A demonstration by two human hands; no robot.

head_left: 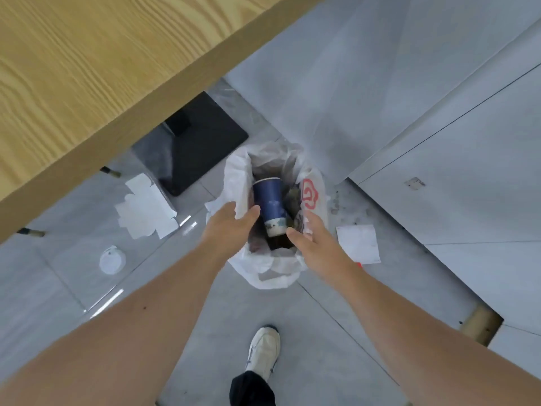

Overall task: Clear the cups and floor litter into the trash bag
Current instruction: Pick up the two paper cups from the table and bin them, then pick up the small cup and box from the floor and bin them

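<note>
Inside white bag (234, 174): blue cup (268, 200) (tilted)

Place: an office or meeting room is suggested, though it cannot be settled.
Tabletop (87, 68): a long, light wood-grain slab is seen at 10 o'clock.
Base plate (202, 142): a flat black foot is set on the floor beneath it.
Floor (292, 332): large glossy grey tiles are laid throughout.
Panels (439, 142): plain pale grey fronts are seen at 2 o'clock.
</note>
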